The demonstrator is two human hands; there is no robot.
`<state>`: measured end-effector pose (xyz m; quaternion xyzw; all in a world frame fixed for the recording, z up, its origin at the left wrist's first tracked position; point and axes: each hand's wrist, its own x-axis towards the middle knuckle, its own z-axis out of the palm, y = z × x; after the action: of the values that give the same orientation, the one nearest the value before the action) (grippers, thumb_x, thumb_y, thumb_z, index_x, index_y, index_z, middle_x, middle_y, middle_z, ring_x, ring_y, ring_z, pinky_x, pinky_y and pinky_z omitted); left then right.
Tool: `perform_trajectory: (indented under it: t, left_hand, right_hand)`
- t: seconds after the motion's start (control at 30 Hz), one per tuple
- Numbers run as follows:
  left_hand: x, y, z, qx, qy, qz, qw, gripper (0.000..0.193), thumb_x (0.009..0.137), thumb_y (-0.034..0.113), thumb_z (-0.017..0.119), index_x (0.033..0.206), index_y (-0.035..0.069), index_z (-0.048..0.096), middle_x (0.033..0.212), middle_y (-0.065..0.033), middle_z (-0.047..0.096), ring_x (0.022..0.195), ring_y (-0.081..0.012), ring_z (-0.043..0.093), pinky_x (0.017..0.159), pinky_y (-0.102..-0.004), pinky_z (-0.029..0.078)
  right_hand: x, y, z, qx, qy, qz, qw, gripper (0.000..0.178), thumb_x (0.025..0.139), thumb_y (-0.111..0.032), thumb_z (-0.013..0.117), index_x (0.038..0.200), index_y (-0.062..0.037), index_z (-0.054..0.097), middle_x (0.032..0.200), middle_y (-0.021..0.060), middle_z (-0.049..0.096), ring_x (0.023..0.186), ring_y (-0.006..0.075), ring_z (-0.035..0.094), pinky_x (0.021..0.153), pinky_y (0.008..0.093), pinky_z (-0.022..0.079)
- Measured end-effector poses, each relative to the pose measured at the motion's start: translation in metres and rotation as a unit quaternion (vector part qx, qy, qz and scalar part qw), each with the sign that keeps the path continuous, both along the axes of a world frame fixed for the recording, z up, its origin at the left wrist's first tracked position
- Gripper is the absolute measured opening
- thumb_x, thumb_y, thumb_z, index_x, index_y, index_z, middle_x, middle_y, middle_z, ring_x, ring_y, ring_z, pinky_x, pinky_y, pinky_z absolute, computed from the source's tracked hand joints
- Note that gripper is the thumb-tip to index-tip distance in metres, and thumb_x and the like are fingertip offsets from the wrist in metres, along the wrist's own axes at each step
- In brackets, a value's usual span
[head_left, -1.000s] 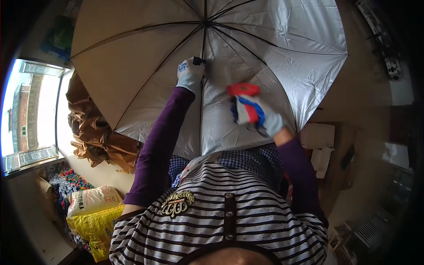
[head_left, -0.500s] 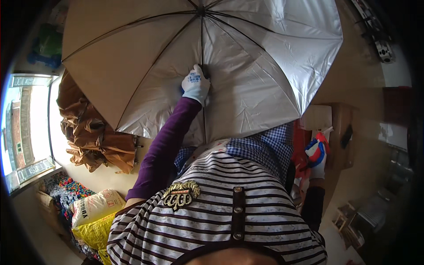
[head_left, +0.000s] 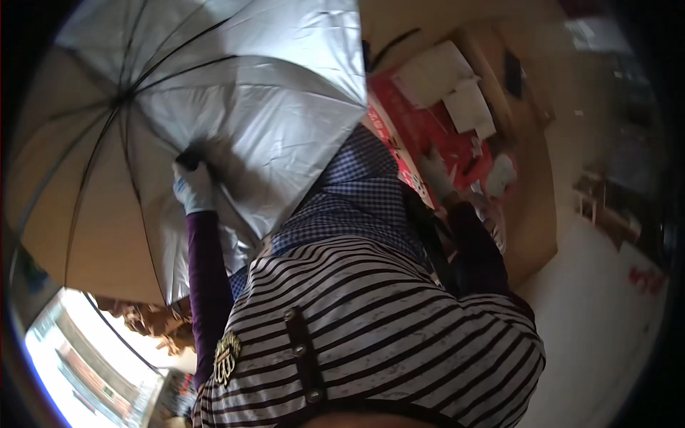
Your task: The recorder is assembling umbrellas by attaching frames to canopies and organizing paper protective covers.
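An open umbrella (head_left: 285, 135), silvery on its inner side with dark ribs, fills the upper left with its inside facing me. My left hand (head_left: 193, 189), in a white glove, is closed around a dark part (head_left: 190, 155) on the umbrella's shaft. Off to the right, my right hand (head_left: 441, 175) reaches over a red-covered surface (head_left: 421, 118). Motion smears its fingers, so its grip cannot be made out. Close by it lies a blurred whitish thing (head_left: 501, 175) whose kind I cannot tell.
On the red cover rest pale sheets of card or paper (head_left: 435, 75). Brown cardboard (head_left: 531, 221) borders it on the right, with a dark flat object (head_left: 512, 73) on it. Brown crumpled fabric (head_left: 153, 321) and a bright window (head_left: 93, 364) are at the lower left.
My view has turned to the right, so the umbrella and my left hand now appear farther left. My right hand has moved over the red surface; the red-and-blue tool it held no longer shows clearly.
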<state>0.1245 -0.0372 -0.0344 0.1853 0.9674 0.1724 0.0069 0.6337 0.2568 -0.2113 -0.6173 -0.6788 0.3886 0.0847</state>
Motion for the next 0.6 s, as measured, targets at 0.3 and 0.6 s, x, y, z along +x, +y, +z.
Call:
perform_trajectory:
  t: [0.3,0.6]
  left_hand:
    - [0.002,0.003,-0.002,0.1,-0.017,-0.035,0.994,0.038,0.077,0.023,0.069,0.106,0.002,0.059,0.097,-0.0162,0.068,0.089,-0.0326,0.065,0.079,-0.0402,0.049]
    - [0.002,0.0,0.002,0.026,0.02,-0.006,0.999,0.034,0.078,0.021,0.069,0.104,0.002,0.058,0.095,-0.0154,0.068,0.089,-0.0307,0.066,0.078,-0.0386,0.05]
  right_hand:
    - [-0.042,-0.024,0.072,-0.008,-0.074,0.054,0.996,0.078,0.079,-0.03,0.061,0.143,-0.0021,0.026,0.123,0.0257,0.053,0.111,0.0419,0.053,0.091,0.048,0.045]
    - [-0.026,0.01,0.005,0.097,-0.196,-0.02,0.976,0.085,0.08,-0.035,0.066,0.142,0.0068,0.024,0.131,0.0302,0.046,0.119,0.0396,0.049,0.1,0.043,0.041]
